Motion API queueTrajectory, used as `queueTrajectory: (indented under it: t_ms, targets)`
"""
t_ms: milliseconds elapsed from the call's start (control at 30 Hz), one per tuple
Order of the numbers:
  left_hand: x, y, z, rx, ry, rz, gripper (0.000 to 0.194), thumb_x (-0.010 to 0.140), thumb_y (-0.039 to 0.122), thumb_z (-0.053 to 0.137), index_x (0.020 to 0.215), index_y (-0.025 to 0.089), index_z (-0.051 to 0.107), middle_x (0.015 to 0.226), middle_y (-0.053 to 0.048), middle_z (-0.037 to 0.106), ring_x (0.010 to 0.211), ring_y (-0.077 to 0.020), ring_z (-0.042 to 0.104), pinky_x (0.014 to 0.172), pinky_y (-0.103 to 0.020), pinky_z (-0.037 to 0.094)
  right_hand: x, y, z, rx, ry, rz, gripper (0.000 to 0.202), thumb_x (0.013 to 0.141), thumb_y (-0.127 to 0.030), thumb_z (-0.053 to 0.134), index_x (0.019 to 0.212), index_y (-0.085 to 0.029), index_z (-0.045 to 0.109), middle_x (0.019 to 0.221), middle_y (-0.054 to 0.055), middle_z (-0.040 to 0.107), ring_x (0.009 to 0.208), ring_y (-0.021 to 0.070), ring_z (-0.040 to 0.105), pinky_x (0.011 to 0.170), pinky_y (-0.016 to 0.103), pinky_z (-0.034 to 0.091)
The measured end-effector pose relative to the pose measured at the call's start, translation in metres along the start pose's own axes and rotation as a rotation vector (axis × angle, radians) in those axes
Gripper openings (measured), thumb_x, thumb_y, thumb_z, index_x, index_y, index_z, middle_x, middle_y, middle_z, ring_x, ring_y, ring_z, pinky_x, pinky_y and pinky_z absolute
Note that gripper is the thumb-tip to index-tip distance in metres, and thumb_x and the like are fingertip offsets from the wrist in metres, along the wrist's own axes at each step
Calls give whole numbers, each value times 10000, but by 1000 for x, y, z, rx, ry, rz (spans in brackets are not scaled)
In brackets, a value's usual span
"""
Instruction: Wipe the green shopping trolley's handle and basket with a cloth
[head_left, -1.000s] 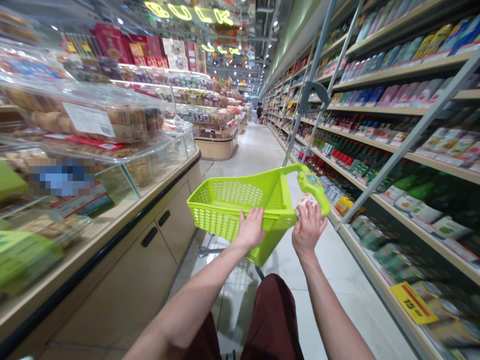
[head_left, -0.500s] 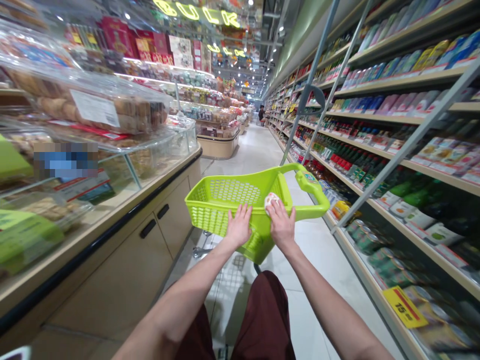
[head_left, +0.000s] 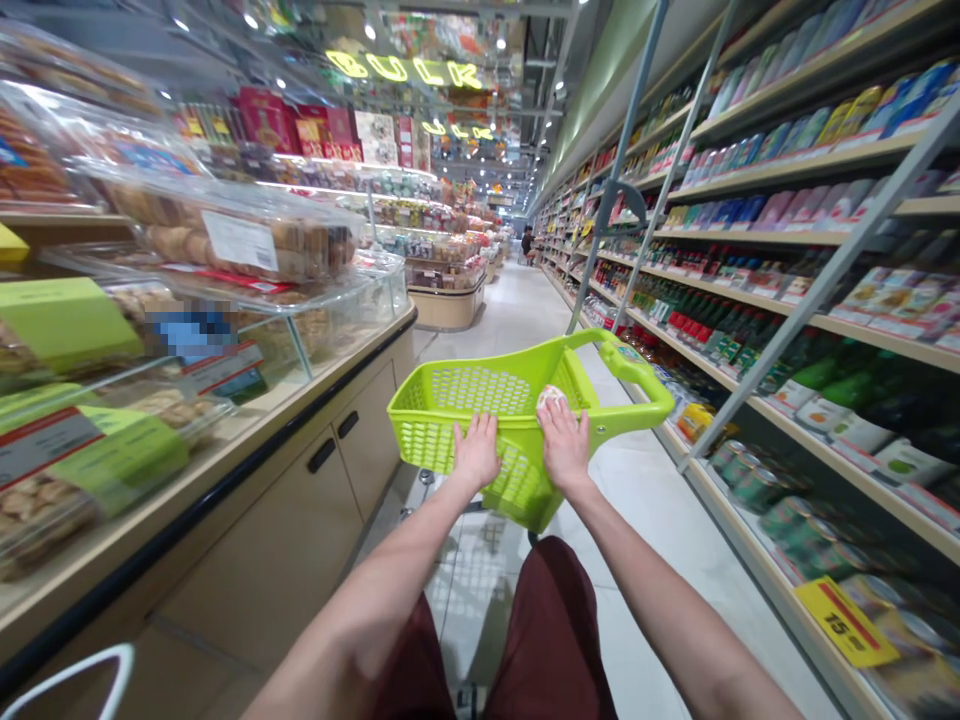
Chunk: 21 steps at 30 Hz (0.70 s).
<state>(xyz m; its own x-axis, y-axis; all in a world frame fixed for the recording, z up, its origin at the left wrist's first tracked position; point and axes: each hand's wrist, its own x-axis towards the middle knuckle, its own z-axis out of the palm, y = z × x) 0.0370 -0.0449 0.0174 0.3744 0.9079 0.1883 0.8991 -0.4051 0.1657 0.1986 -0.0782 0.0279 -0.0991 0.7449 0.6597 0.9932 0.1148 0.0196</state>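
The aisle floor runs straight ahead, tiled and pale, between two long fixtures. On the right, the shelving rises in several tiers, stocked with packets, bottles and cans; slanted grey struts cross its front. A yellow price tag hangs on its lowest edge. On the left, the desk has beige cabinet doors with dark handles and carries clear bakery cases filled with baked goods. A round island display stands farther along the aisle. A person is far off at the end.

The green basket stands in mid-aisle, just ahead of the person's legs, tilted, with perforated walls and a looped handle on its right side. Its visible interior shows bare mesh.

The left hand lies on the basket's near rim, fingers curled over it. The right hand lies just beside it on the same rim, its grip closed around a small round white-and-pink item held at the basket's edge.
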Motion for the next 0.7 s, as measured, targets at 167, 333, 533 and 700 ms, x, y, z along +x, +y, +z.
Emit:
queueTrajectory:
  t_ms: [167,333,533,700]
  targets:
    - [-15,-5,5,47,-4,54,722,703,200,437,1365,174,149,1456,-53,125,1330,-212,97,1058,-511,82,-8,-13,1,17,-94,-62,441,806,-62,359,1215,-193,459,1345,75,378,1269,224,249,1027,515,51]
    - [-27,-8,4,52,-38,54,766,683,197,463,1370,178,127,1459,-47,90,1333,-214,79,1051,-522,101,-14,-4,-12,-4,-61,54,440,815,-67,336,1213,-207,459,1360,74,353,1271,233,245,1009,545,49]
    - [-34,-3,-1,62,-40,74,758,681,218,482,1364,167,156,1457,-55,104,1331,-229,93,1049,-532,104,-22,-23,-3,7,-90,-16,469,799,-55,345,1230,-207,449,1362,77,349,1279,222,233,1017,508,105]
    - [-37,-2,-2,17,-32,71,750,670,202,487,1355,160,186,1455,-60,112,1328,-221,115,1059,-521,70,-24,-32,1,12,-75,-41,496,769,-52,363,1234,-205,449,1355,80,361,1268,224,258,1020,501,126]
